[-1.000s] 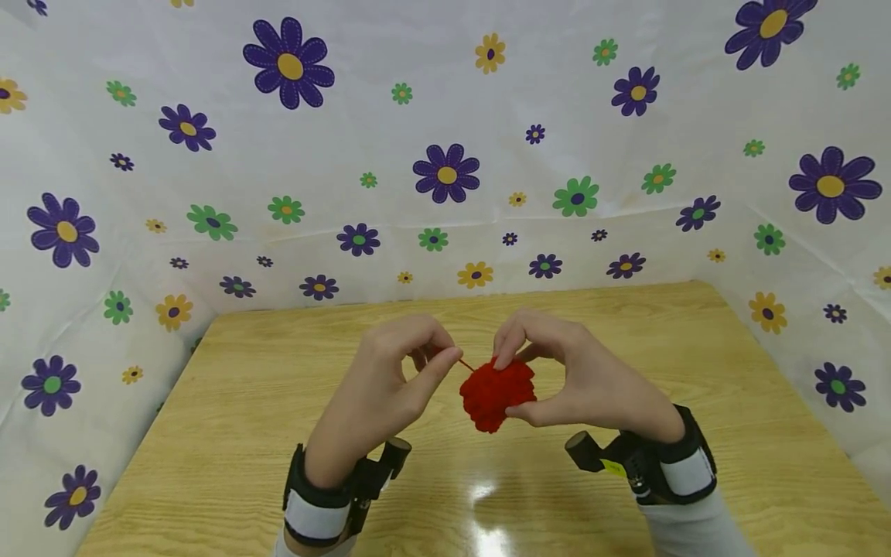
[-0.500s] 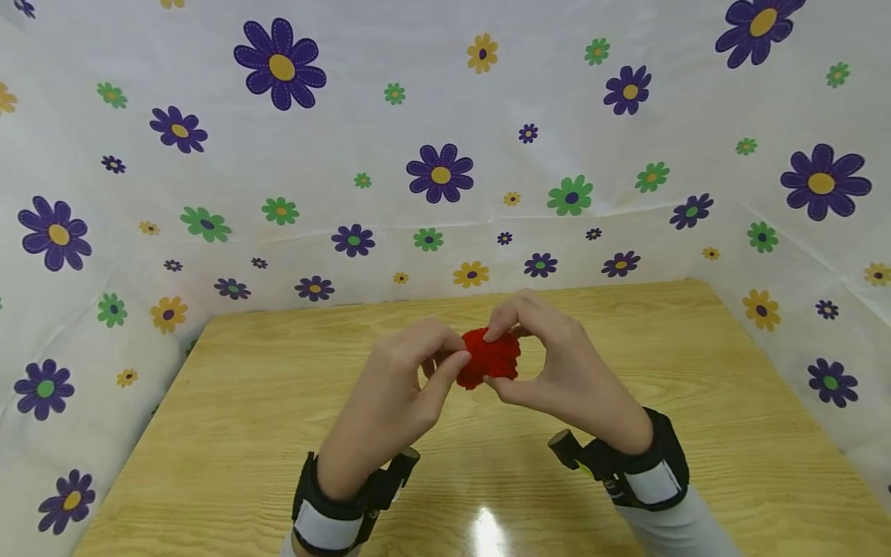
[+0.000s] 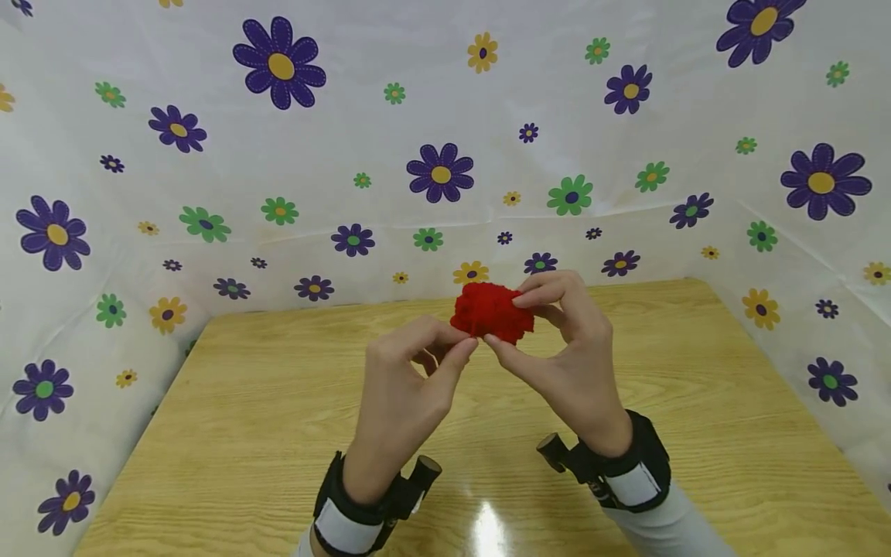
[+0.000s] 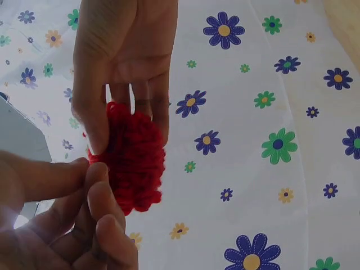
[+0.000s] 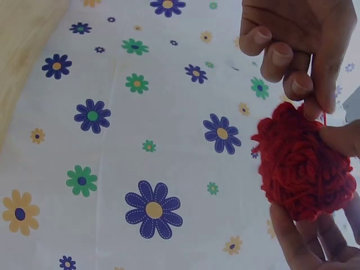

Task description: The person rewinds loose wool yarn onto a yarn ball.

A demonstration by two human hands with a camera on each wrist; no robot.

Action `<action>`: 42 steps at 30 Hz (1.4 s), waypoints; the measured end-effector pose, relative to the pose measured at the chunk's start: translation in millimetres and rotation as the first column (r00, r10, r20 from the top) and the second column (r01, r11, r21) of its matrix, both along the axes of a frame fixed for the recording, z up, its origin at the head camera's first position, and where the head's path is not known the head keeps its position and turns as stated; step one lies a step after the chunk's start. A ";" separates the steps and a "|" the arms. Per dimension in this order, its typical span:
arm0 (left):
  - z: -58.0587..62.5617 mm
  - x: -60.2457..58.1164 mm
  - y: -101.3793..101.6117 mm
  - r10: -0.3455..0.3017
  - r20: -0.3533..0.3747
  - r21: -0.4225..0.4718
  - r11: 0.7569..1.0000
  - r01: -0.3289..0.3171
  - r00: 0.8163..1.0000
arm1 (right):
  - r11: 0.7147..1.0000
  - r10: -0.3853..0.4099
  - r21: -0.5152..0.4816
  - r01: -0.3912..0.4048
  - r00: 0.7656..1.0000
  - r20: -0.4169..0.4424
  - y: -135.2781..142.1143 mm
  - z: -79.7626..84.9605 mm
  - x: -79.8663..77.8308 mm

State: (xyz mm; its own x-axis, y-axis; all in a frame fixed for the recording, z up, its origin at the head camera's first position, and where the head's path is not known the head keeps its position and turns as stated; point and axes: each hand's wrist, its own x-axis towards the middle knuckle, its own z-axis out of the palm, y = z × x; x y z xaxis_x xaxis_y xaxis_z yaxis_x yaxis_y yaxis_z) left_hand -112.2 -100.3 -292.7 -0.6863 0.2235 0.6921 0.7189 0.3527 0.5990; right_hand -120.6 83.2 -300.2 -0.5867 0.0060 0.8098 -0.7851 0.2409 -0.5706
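Observation:
A small ball of red yarn [image 3: 494, 311] is held up over the far part of the table, in the middle of the head view. My right hand [image 3: 574, 348] grips it from the right, thumb at its lower edge and fingers on its upper right side. Close against the ball's lower left edge, my left hand [image 3: 411, 379] pinches a strand of the yarn between thumb and forefinger. The right wrist view shows a short bit of red strand [image 5: 324, 118] at the left fingertips. Loops and wraps of thick yarn cover the ball [image 5: 304, 169].
Below both hands lies a wood-grain table [image 3: 278, 433] with a bright reflection near its front. A white cloth [image 3: 334, 139] printed with flowers hangs behind it and along both sides. Each wrist carries a black strap [image 3: 355, 510] with a camera mount.
The strand stretched between left hand and ball one second ago has shortened, and the left fingertips now meet the ball. Both hands have raised the ball away from me, and it has turned.

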 end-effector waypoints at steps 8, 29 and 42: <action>1.5 -1.8 -1.6 -0.009 0.165 0.096 0.995 -0.007 0.986 | 0.993 0.045 -0.104 -0.051 0.997 -0.065 -5.4 -3.3 -0.1; 3.7 -15.6 -21.4 -0.127 0.004 -0.079 0.989 0.127 0.992 | 0.967 0.253 0.015 -0.252 0.967 -0.043 3.3 2.7 1.2; -5.0 -26.1 -16.7 -0.209 -0.188 -0.136 0.973 0.185 0.960 | 0.949 0.194 0.190 -0.252 0.940 0.280 12.0 -2.7 -4.2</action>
